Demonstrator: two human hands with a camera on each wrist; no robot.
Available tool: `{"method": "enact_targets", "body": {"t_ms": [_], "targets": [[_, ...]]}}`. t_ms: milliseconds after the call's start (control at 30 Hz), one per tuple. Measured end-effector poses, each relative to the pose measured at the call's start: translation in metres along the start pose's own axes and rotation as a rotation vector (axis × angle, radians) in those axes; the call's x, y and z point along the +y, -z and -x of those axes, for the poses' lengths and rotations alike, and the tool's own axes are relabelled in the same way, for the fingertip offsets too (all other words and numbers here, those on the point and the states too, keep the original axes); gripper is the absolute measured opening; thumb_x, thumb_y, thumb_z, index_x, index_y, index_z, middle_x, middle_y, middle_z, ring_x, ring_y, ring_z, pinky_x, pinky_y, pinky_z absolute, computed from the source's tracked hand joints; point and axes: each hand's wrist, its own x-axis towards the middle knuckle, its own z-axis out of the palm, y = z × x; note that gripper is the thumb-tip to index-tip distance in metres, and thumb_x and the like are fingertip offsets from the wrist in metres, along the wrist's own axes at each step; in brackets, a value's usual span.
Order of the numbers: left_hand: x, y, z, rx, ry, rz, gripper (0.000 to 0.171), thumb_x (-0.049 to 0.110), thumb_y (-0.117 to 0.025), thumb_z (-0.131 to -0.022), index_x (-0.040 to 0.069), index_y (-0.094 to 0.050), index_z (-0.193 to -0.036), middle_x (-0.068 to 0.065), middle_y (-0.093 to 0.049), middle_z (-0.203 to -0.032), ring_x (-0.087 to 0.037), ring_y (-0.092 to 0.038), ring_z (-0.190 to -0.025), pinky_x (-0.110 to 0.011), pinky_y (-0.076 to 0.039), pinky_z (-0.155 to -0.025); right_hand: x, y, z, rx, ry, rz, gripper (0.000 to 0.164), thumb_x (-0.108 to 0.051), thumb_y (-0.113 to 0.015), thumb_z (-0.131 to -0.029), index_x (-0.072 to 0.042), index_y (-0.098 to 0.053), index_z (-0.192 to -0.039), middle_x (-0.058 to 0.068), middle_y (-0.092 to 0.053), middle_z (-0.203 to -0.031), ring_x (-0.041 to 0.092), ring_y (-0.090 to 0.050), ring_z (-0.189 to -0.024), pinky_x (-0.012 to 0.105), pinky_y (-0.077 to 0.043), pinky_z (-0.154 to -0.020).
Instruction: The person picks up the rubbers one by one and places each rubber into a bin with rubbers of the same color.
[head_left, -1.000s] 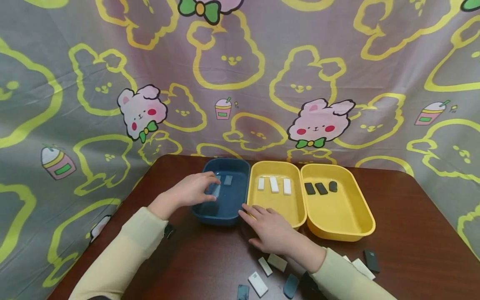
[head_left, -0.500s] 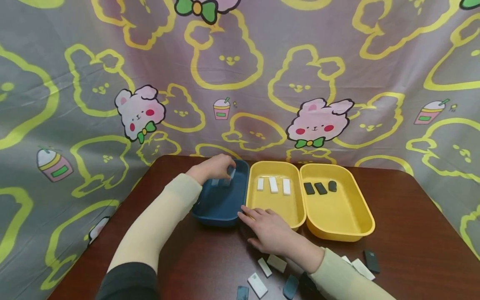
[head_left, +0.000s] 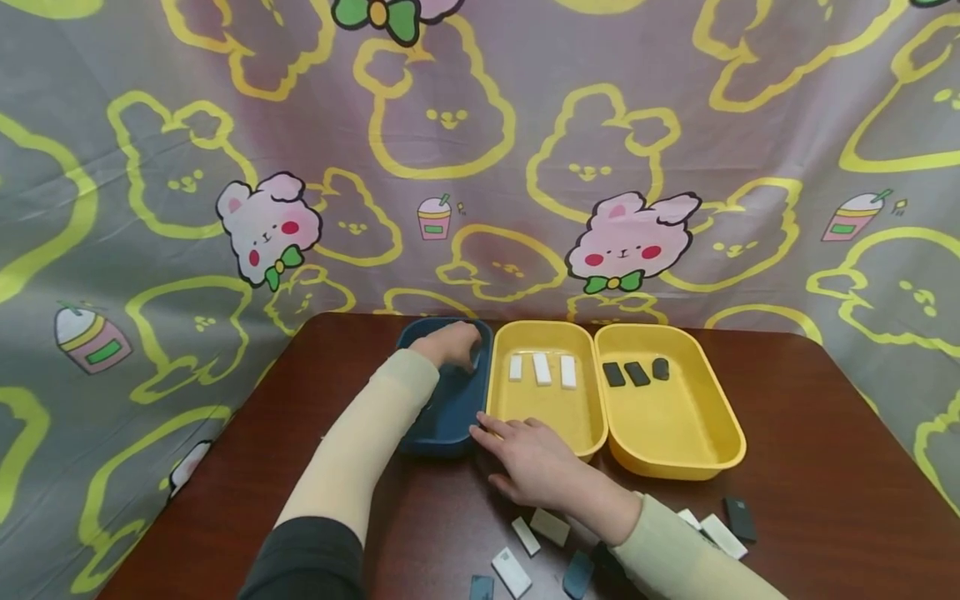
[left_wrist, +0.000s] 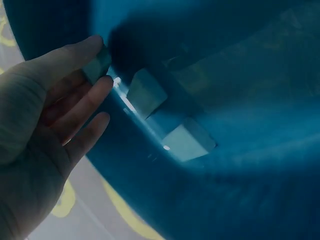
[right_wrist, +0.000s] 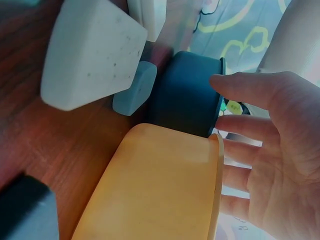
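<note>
Block (left_wrist: 97, 67) was pinched by left hand (head_left: 452, 343) in blue bin (head_left: 459, 408), near 2 blocks (left_wrist: 146, 94); 3 white blocks (head_left: 542, 369), 3 black blocks (head_left: 637, 374) were held in separate yellow bins (head_left: 671, 425); right hand (head_left: 536, 460) was uncurled.

1 bluish block (left_wrist: 97, 66) pinched — 2 others (left_wrist: 146, 94) lie in blue tub (head_left: 446, 427).
</note>
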Motion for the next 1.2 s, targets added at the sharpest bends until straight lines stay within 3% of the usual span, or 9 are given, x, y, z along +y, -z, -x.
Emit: {"method": "enact_targets", "body": {"t_ms": [267,667,767,933,1033,1200], "targets": [[0.001,-0.012,-0.007,-0.002,0.022,-0.098,0.029,0.021,-0.084,-0.078,0.012,-0.07,-0.101,0.001,-0.065,-0.092,-0.016,-0.059,-0.084,-0.034,-0.051,-0.08,0.0,0.0,0.0,-0.029,-0.015,-0.032,0.062,-0.035,-0.071,-0.088,-0.011,-0.051,-0.142,0.01,-0.047,-0.145,0.022,-0.058,-0.116,0.04,-0.048,-0.089],[0.001,-0.014,-0.008,-0.004,0.051,-0.099,0.023,0.022,-0.083,-0.079,0.014,-0.069,-0.096,0.002,-0.062,-0.084,-0.017,-0.058,-0.079,-0.033,-0.05,-0.074,0.0,0.0,-0.001,-0.029,-0.019,-0.033,0.063,-0.035,-0.072,-0.087,-0.011,-0.051,-0.142,0.01,-0.047,-0.145,0.022,-0.057,-0.118,0.04,-0.048,-0.09],[0.0,-0.011,-0.004,-0.01,0.061,-0.111,0.031,0.024,-0.083,-0.079,0.013,-0.069,-0.105,0.0,-0.065,-0.092,-0.017,-0.058,-0.084,-0.035,-0.05,-0.079,0.0,0.001,-0.001,-0.028,-0.016,-0.034,0.063,-0.035,-0.072,-0.087,-0.011,-0.051,-0.142,0.01,-0.047,-0.145,0.022,-0.057,-0.117,0.04,-0.048,-0.09],[-0.005,0.004,0.012,0.007,0.017,-0.117,0.05,0.025,-0.079,-0.084,0.009,-0.062,-0.128,-0.005,-0.064,-0.12,-0.021,-0.059,-0.107,-0.038,-0.046,-0.095,-0.001,0.0,-0.001,-0.019,-0.012,-0.024,0.063,-0.036,-0.072,-0.087,-0.011,-0.051,-0.141,0.01,-0.047,-0.145,0.022,-0.058,-0.116,0.039,-0.049,-0.088],[-0.008,0.016,0.03,0.054,-0.028,-0.117,0.049,0.026,-0.073,-0.088,0.007,-0.06,-0.132,-0.008,-0.061,-0.127,-0.024,-0.057,-0.116,-0.04,-0.044,-0.099,-0.001,0.0,-0.001,-0.015,-0.012,-0.009,0.063,-0.036,-0.072,-0.087,-0.011,-0.052,-0.141,0.01,-0.048,-0.144,0.022,-0.059,-0.114,0.039,-0.05,-0.086],[-0.015,0.028,0.066,0.158,-0.058,-0.121,0.048,0.032,-0.069,-0.091,0.008,-0.06,-0.132,-0.01,-0.059,-0.13,-0.026,-0.056,-0.117,-0.043,-0.043,-0.099,-0.001,0.0,-0.001,-0.007,-0.013,-0.007,0.061,-0.032,-0.072,-0.086,-0.01,-0.053,-0.14,0.01,-0.049,-0.143,0.021,-0.062,-0.11,0.037,-0.052,-0.081]]}}
